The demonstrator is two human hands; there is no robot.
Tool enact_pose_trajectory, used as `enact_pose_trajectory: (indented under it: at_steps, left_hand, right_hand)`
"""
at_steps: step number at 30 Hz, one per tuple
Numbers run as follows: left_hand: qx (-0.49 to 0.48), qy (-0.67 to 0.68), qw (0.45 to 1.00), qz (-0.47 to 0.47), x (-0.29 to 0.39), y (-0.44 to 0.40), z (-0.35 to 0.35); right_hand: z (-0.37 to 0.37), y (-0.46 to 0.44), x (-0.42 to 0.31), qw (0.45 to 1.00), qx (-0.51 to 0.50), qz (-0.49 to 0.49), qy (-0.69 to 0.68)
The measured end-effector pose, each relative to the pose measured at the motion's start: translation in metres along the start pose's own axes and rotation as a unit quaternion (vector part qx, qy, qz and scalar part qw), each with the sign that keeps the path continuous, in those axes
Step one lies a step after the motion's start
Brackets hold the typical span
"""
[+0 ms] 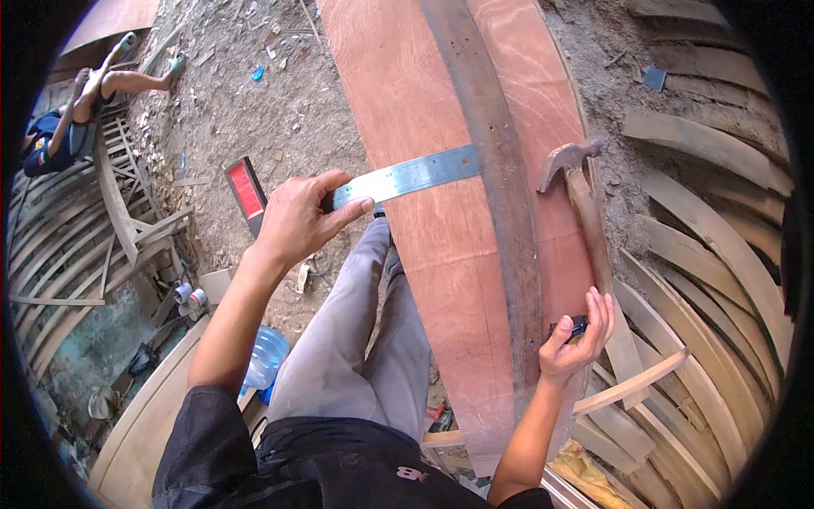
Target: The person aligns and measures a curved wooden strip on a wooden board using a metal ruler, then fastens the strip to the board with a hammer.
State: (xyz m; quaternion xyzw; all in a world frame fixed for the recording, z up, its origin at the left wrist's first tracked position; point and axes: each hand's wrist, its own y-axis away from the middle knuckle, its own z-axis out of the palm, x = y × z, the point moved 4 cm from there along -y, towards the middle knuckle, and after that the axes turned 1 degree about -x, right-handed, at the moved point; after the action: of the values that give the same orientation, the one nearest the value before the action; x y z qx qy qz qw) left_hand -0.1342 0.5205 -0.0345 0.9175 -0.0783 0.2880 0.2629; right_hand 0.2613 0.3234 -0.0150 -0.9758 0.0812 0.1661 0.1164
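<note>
My left hand pinches the near end of a metal ruler between thumb and fingers. The ruler lies across a reddish plywood sheet, its far end meeting a long dark wooden strip that runs lengthwise along the sheet. Over the sheet's right side, my right hand is closed around a small black object, mostly hidden by the fingers. Just beyond that hand, a claw hammer with a wooden handle rests along the sheet's right edge.
Curved wooden pieces are stacked at the right, with more curved frames at the left. A person is at the upper left. A red-and-black box and a water bottle lie on the littered ground by my legs.
</note>
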Motion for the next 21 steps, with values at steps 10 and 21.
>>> enact_pose_trajectory:
  at_steps: [10,21]
  left_hand:
    - [-0.003,0.009,1.0,-0.004,0.0001,0.0007,0.002]
    - [0.011,0.009,1.0,-0.005,0.005,0.0018,0.0022]
  right_hand:
    - [-0.0013,0.0022,0.0004,1.0,-0.01,0.008,-0.006]
    - [-0.0019,0.001,0.0023,0.999,-0.003,-0.007,-0.037]
